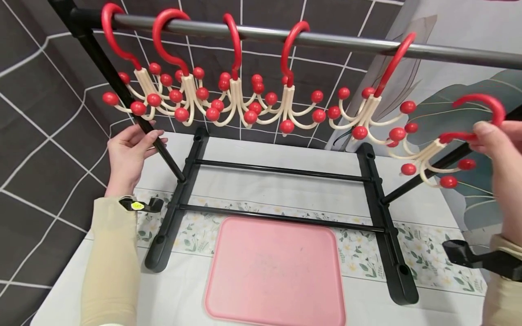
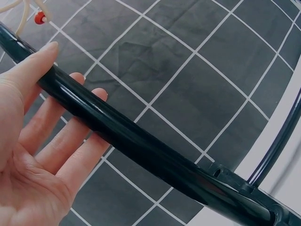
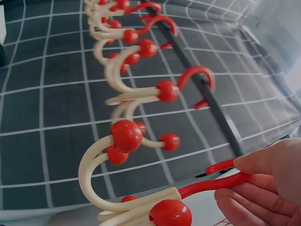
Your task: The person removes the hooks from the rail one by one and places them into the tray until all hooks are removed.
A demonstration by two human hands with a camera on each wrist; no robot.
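My right hand (image 1: pixel 499 142) pinches the red hook (image 1: pixel 491 106) of a multi-arm hanger (image 1: pixel 428 154) between thumb and fingers. The hanger's cream arms end in red balls; it tilts to the left, apart from the rail. On the left, my left hand (image 1: pixel 129 149) holds the black side post (image 2: pixel 117 125) of a rack, thumb on the near side and fingers behind. Several like hangers (image 1: pixel 287 106) hang by red hooks from the grey top rail (image 1: pixel 338 41). Close up in the right wrist view, the held hook (image 3: pixel 211 184) lies between thumb and fingers.
Black feet (image 1: pixel 387 226) and two crossbars (image 1: pixel 281 170) form the rack's base on a white table with a floral strip (image 1: pixel 195 231). A pink tray (image 1: pixel 277 271) lies in front of the lower crossbar. Dark cloth with white grid lines (image 1: pixel 49 136) covers the back and left.
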